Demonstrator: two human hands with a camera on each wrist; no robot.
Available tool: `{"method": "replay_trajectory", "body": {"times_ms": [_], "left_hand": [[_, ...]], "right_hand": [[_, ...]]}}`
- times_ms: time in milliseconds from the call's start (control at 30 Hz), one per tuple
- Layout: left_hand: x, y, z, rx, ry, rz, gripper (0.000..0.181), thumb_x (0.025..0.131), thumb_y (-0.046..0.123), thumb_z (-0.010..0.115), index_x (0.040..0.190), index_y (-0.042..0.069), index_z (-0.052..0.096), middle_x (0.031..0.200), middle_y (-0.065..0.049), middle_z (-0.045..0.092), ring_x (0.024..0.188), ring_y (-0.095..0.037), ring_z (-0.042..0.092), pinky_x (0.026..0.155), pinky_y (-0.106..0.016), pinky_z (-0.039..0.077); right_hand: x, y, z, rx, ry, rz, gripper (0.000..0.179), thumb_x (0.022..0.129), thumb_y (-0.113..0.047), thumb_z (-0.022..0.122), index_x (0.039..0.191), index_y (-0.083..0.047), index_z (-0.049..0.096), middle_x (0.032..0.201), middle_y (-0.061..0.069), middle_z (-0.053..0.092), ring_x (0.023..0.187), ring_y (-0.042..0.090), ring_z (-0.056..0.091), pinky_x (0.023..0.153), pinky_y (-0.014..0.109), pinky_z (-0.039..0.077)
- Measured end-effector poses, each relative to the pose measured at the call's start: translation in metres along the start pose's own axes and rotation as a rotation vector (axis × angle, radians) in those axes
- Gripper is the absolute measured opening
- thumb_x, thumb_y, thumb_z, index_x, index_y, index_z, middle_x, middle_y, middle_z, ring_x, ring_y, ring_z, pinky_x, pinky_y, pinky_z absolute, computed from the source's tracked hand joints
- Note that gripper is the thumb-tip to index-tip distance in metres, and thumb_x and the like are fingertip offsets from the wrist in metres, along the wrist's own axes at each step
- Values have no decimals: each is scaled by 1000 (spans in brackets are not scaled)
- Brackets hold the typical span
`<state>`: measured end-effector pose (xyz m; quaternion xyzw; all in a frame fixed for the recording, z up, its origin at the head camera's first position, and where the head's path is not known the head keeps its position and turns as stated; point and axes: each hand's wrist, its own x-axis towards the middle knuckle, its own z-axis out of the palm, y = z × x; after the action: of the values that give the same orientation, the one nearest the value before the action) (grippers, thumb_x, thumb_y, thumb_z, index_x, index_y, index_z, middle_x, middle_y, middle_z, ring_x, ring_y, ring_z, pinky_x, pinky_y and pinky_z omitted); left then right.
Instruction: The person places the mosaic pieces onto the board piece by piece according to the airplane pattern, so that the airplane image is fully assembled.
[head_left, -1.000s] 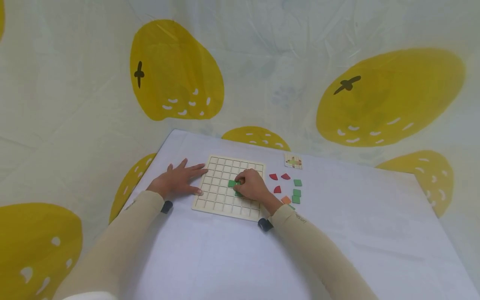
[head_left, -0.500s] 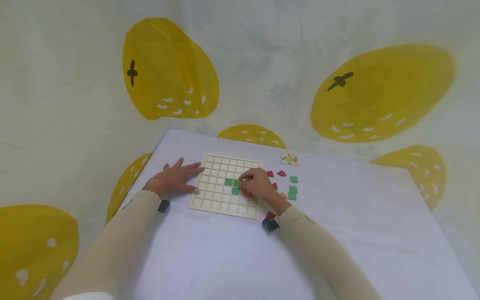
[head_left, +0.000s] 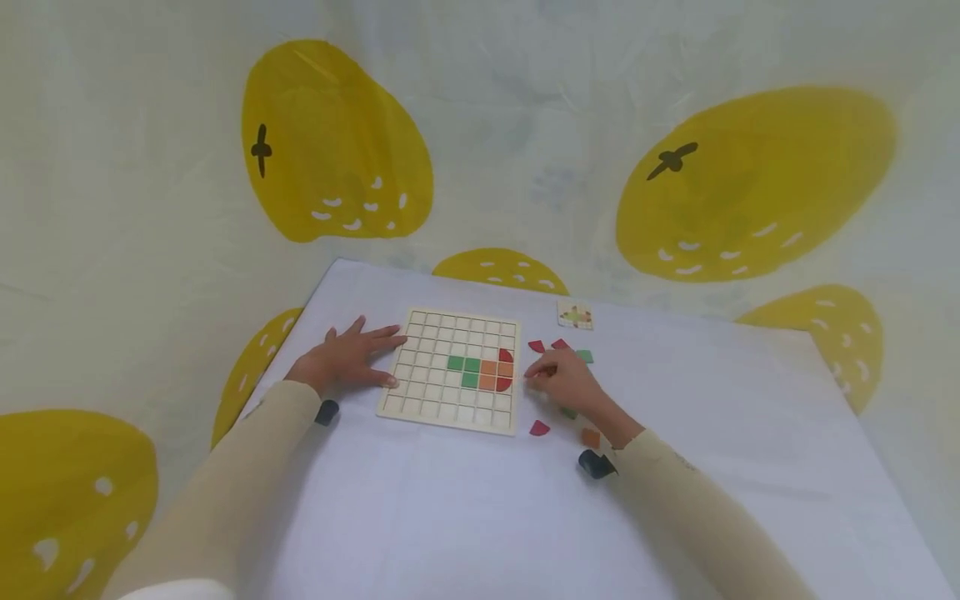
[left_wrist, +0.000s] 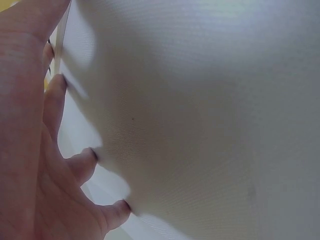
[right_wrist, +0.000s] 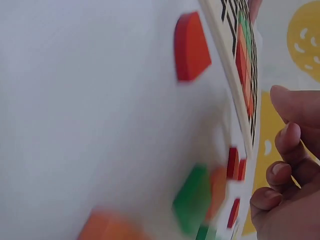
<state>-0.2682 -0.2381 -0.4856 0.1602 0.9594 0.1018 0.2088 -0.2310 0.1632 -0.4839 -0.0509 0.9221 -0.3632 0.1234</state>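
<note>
A pale square grid board point(head_left: 427, 400) lies on the white table, with green square tiles point(head_left: 455, 363), orange square tiles point(head_left: 488, 367) and two red quarter-round tiles point(head_left: 503, 385) set together on its right half. My left hand point(head_left: 341, 360) rests with fingers spread, thumb and a fingertip touching the board's left edge. Just right of the board is my right hand point(head_left: 566, 383), above loose tiles. Its fingers are loosely bent in the right wrist view, thumb apart from the index finger, and no tile shows between them.
Loose red tiles point(head_left: 539, 428), an orange tile point(head_left: 591, 437) and green tiles point(head_left: 585, 356) lie around the right hand, some partly hidden by it. A small pattern card point(head_left: 575, 315) sits near the table's back edge. Behind hangs a fruit-print cloth point(head_left: 510, 167).
My right hand has moved from the board's middle to the loose tiles at its right. Orange and red tiles beside the green ones are now uncovered. The left hand stays at the board's edge.
</note>
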Motion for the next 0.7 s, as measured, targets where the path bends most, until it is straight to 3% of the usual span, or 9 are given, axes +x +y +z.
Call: {"method": "replay_trajectory", "body": {"times_ms": [400,700], "left_hand": [[0,-2,3,2,19,-1,93,82,78,68,161,49,28,175,15,18,162,-49,-2,118,-85,2],[2,-3,4,4,20,-1,93,81,79,67,161,50,28,175,17,18,163,-48,-1,119,-84,4]], "right_hand": [[-23,51,-38,-54,-94,-84,12,96,-16,75,104,-13,84,89,0,77,86,16,64,74,23,55],[-26,69,-42,-120,-155,-104,22,92,-12,79,113,-17,81,104,1,73,102,20,58,79,23,55]]}}
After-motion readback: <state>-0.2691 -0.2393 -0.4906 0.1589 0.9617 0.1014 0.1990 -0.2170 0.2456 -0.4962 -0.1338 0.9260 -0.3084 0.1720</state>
